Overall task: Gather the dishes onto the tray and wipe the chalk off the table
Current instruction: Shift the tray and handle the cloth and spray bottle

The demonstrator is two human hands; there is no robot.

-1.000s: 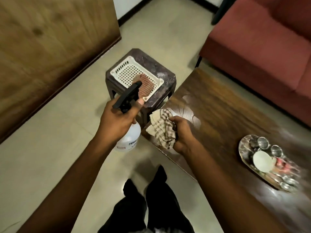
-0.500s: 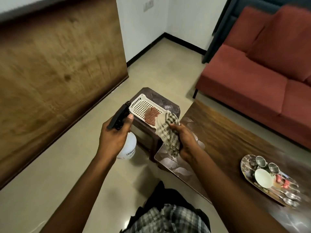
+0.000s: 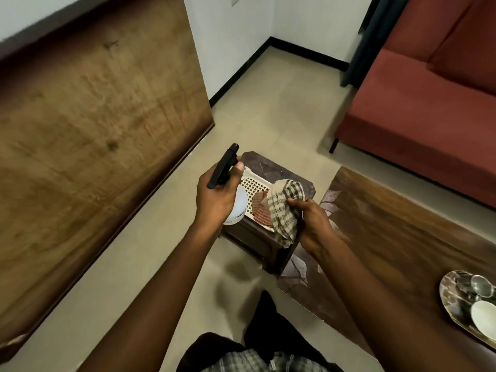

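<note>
My left hand (image 3: 214, 197) grips a white spray bottle (image 3: 237, 204) with a black trigger head, held over the floor beside a small stool. My right hand (image 3: 312, 226) holds a checked cloth (image 3: 284, 210) lifted above the near left corner of the dark wooden table (image 3: 389, 237). A metal tray (image 3: 451, 296) sits at the table's right, cut off by the frame edge, carrying a white bowl (image 3: 483, 315) and small steel cups (image 3: 480, 285). Pale smears show on the table corner under my right wrist.
A dark stool (image 3: 271, 167) stands left of the table with a white perforated basket (image 3: 253, 183) holding a reddish-brown pad (image 3: 261, 208). A red sofa (image 3: 418, 108) lies beyond the table. A wooden panel (image 3: 94, 130) fills the left. My legs are at the bottom.
My view has tilted up and back from the table. My right hand lifted the cloth off the table corner, and both hands moved toward the stool and basket.
</note>
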